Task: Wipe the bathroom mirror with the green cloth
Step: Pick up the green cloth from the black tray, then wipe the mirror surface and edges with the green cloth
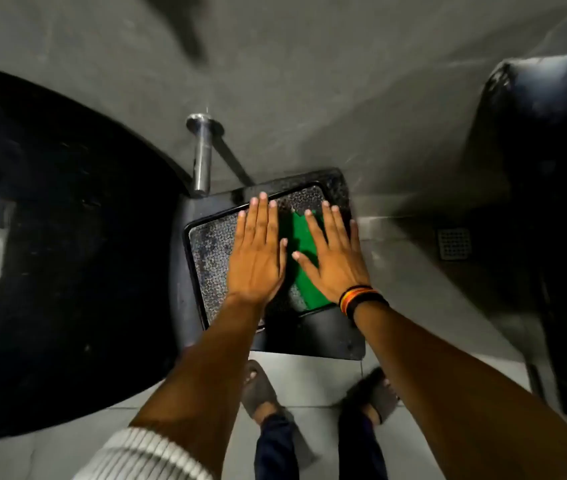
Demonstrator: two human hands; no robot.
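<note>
The cloth point(304, 258), judged soft and light, is pressed under flat open hands, left point(258, 251) and right point(334, 258); pinching its 6 o'clock edge is advised.

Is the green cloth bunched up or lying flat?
Flat: the green cloth lies smooth on the speckled tray, straight-edged, under the right hand.

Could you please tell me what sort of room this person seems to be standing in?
Most likely a bathroom: a floor drain set in pale floor tiles, and a chrome pipe running from the wall to a dark basin.
</note>
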